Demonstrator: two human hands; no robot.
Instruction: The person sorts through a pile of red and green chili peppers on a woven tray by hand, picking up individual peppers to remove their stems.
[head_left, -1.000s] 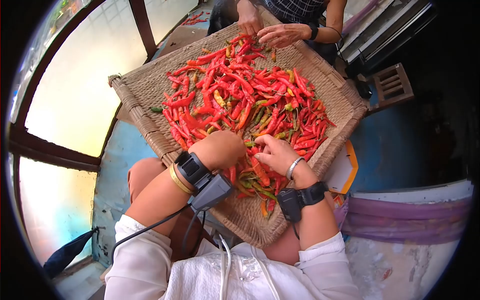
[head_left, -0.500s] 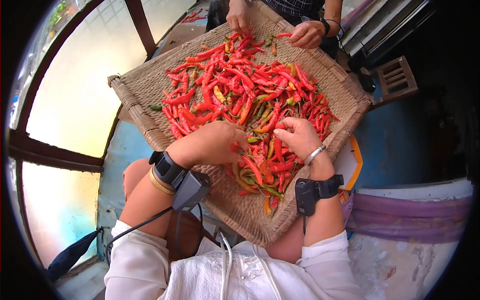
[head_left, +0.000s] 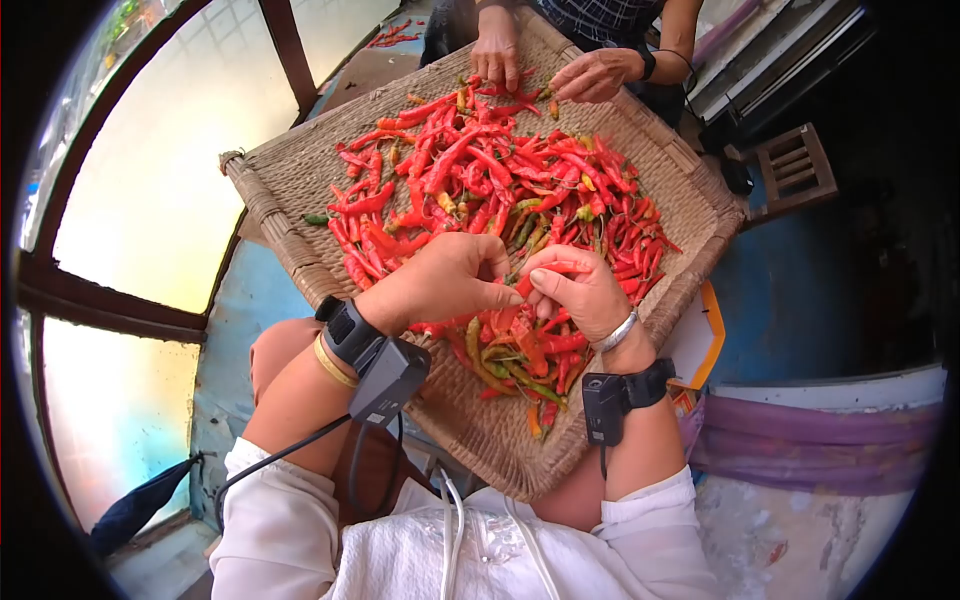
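A large heap of chili peppers (head_left: 470, 165), mostly red with some green and yellow ones, lies in a woven tray (head_left: 285, 165) tilted across my lap. Above the near part of the heap, my right hand (head_left: 585, 295) is closed on a red chili pepper (head_left: 527, 286), pinched between thumb and fingers. My left hand (head_left: 450, 280) meets it from the left, thumb and fingertips closed at the end of the same pepper. The exact grip of the left fingertips is partly hidden. Below the hands lie green chilies (head_left: 490, 365) among red ones.
Across the tray, another person's hands (head_left: 497, 50) reach among the far chilies. A window frame (head_left: 110, 318) stands to the left. A small wooden stool (head_left: 790, 165) is at the right, and purple cloth (head_left: 800, 440) hangs lower right. Cables run from devices on my wrists.
My hands have come together; the left moved right and up from the heap to the pepper. The other person's hand, which held a red chili, has shifted left toward the tray.
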